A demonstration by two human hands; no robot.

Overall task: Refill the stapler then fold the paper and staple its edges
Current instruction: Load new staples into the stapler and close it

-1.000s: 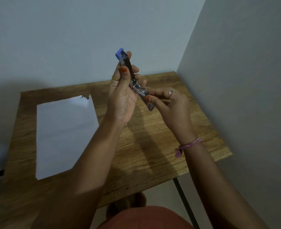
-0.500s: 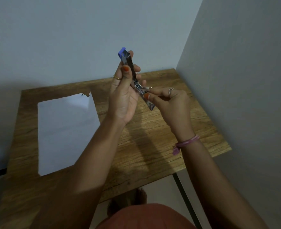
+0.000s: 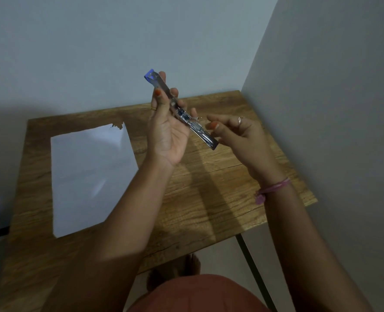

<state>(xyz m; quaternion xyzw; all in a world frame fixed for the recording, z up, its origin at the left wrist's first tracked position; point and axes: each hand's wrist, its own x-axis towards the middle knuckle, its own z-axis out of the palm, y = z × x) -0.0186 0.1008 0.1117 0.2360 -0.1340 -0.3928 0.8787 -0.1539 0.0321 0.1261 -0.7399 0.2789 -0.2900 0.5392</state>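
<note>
My left hand (image 3: 167, 129) holds a stapler (image 3: 200, 131) swung fully open above the table, its blue-capped top arm pointing up and its metal staple channel slanting down to the right. My right hand (image 3: 236, 136) hovers just right of the channel with fingers loosely apart, thumb and forefinger close to the metal but off it. I cannot tell whether a staple strip lies in the channel. A white sheet of paper (image 3: 89, 176) lies flat on the left half of the wooden table (image 3: 209, 199), with a torn far corner.
The table stands in a corner, with a wall behind and another close on the right. A dark table leg (image 3: 252, 266) runs down at the front right. My foot and a reddish garment show below the front edge.
My right hand has come off the stapler's channel and moved slightly right, its fingers spreading. The left hand keeps hold of the open stapler.
</note>
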